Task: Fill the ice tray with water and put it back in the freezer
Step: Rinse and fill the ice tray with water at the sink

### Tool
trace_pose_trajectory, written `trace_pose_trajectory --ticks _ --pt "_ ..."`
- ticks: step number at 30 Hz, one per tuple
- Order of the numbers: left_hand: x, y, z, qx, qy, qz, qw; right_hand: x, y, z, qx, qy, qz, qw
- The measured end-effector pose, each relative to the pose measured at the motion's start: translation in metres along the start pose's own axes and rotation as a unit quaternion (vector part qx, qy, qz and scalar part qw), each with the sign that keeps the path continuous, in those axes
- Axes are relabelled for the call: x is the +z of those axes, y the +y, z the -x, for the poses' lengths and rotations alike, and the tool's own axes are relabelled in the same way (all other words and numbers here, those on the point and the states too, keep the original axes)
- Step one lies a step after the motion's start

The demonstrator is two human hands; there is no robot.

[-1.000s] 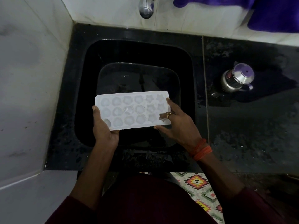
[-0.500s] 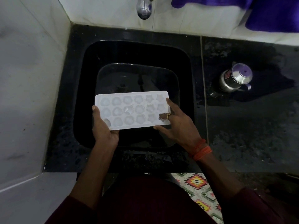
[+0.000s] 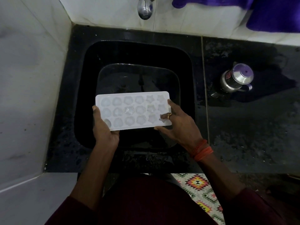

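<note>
1. Holds the white ice tray flat above the black sink, toward its front wall.
2. Grips one short end with the left hand, thumb on the rim, fingers beneath.
3. Clasps the other end with the right hand, ringed finger on top.
4. Has a steel jug right of the sink.

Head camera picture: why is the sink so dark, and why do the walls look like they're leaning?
In the head view the light is dim, so the black sink swallows detail while the white ice tray stands out; the tap and steel jug catch small glints; the wide-angle lens splays the wall edges outward.
</note>
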State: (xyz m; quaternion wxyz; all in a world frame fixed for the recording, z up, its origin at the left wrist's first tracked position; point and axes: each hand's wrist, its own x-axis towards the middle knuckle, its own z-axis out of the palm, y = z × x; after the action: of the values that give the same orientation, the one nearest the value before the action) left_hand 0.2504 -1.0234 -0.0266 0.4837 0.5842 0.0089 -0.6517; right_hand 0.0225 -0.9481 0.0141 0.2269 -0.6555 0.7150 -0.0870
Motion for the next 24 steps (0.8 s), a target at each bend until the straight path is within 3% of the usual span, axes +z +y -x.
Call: trace_pose_trajectory --ticks 24 --pt "0.0028 -0.0024 0.0078 0.011 0.012 0.007 1.0 -0.0046 0.0017 0.0045 -0.007 0.0 0.015 1.0"
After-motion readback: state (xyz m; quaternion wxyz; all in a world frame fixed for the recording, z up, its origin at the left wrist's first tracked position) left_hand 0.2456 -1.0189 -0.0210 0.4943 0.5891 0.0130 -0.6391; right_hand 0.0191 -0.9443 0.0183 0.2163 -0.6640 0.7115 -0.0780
